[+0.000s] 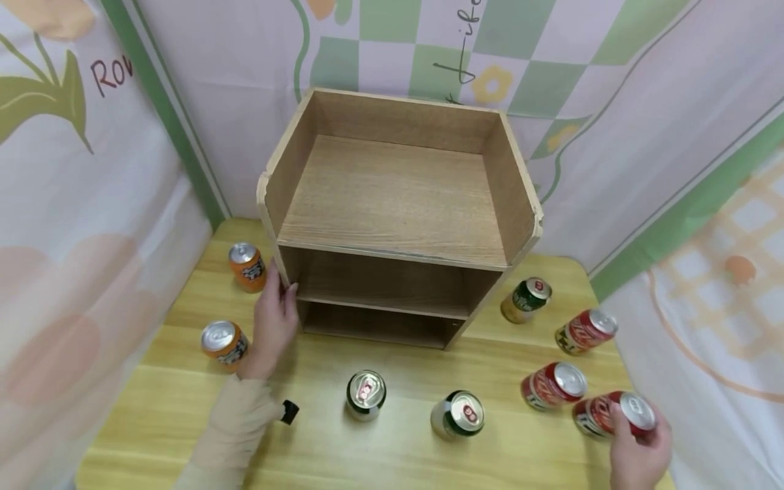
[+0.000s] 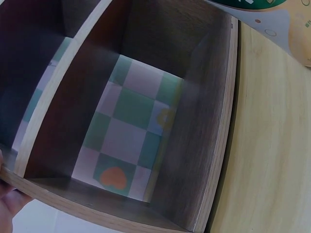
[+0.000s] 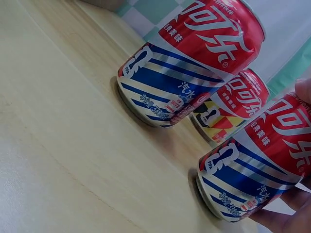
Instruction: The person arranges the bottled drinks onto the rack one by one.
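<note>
My left hand (image 1: 273,327) grips the left side panel of a small wooden shelf (image 1: 398,197), thumb at its front edge. The left wrist view shows the shelf's inner compartments (image 2: 194,121), with part of that hand (image 2: 10,206) on the edge at lower left. At the right of the table, my right hand (image 1: 642,452) holds a red cola can (image 1: 593,414) near its top; the right wrist view shows this can (image 3: 252,162) standing on the table. Beside it are a second cola can (image 1: 542,388) and a third (image 1: 580,333) farther back.
Two orange cans, one rear (image 1: 250,269) and one nearer (image 1: 228,350), stand left of the shelf. Two green-topped cans, left (image 1: 361,410) and right (image 1: 446,418), stand before it. Another green can (image 1: 520,305) is right of it. Patterned cloth (image 1: 245,82) surrounds the wooden table (image 1: 331,463).
</note>
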A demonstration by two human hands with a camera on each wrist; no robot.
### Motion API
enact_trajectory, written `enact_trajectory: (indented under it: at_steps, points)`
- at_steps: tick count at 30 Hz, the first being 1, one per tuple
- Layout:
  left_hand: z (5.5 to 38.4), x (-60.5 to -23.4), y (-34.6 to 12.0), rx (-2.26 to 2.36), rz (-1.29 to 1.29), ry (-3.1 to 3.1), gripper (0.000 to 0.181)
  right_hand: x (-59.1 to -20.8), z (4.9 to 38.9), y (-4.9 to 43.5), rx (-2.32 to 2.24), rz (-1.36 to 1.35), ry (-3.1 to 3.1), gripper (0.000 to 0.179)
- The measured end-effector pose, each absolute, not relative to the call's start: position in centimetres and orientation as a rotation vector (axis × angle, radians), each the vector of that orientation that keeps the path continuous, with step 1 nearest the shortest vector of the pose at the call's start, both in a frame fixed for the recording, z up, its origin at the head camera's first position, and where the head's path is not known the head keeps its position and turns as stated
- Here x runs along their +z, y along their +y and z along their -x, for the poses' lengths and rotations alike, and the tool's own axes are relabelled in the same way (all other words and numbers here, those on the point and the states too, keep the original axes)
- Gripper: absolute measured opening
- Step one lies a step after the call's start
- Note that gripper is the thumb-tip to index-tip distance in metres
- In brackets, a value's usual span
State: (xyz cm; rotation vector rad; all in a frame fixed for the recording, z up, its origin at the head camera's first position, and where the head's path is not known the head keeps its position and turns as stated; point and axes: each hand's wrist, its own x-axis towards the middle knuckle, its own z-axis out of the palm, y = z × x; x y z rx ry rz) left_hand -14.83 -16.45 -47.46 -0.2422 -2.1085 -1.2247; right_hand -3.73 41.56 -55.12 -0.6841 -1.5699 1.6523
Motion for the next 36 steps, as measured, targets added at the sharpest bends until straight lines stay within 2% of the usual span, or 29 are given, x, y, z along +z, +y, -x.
enact_trajectory:
  at_steps: [10,30,36]
  points:
    - [14.7,-47.4,-16.4,-1.219,0.234,-2.128,0.057,-52.3,3.5,42.0,1.628,0.79,-1.7,0.052]
    - [14.8,-47.5,-16.5,-1.228,0.242,-2.1,0.059,-38.3,6.1,40.7,1.746,0.757,-1.818,0.05]
    - [14.7,-47.3,-16.4,-1.26,0.231,-2.104,0.057,-35.6,6.9,40.7,1.825,0.53,-1.893,0.045]
